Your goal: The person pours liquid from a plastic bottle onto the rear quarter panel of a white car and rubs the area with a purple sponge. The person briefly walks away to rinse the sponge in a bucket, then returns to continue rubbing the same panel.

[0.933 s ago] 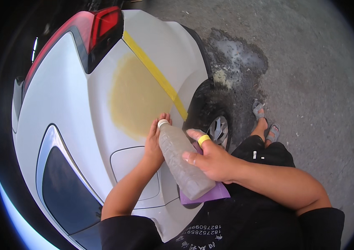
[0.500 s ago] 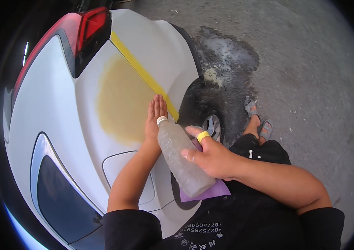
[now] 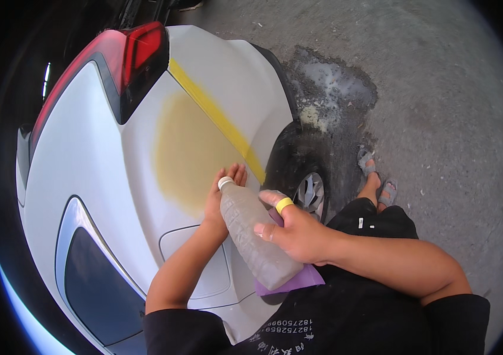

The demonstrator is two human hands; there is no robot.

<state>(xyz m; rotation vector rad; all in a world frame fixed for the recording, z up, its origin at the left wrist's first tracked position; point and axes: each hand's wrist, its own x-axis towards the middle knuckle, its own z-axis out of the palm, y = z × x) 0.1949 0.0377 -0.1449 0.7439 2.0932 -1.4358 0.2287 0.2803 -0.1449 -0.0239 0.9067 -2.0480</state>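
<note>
My right hand (image 3: 301,229) is closed round a cloudy plastic bottle (image 3: 257,234) with a white cap, tilted across my front. A purple sheet (image 3: 293,279) shows beneath the bottle, on the same hand's side. Yellow tape wraps one right finger. My left hand (image 3: 219,198) lies with its fingers stretched out at the lower edge of a tan patch (image 3: 189,151) on the white car's rear side panel (image 3: 139,148); the bottle hides part of its palm. Yellow masking tape (image 3: 216,121) runs along the panel seam beside the patch.
Red tail light (image 3: 145,50) stands at the far end of the panel. The fuel flap (image 3: 195,260) and side window (image 3: 100,284) are nearer me. A wheel (image 3: 309,192) sits right of the panel; a wet stain (image 3: 334,86) spreads on the concrete beyond.
My left hand has slid a little nearer to me along the panel, off the tape's edge. The car sits slightly lower and further right in view. My right hand still grips the bottle.
</note>
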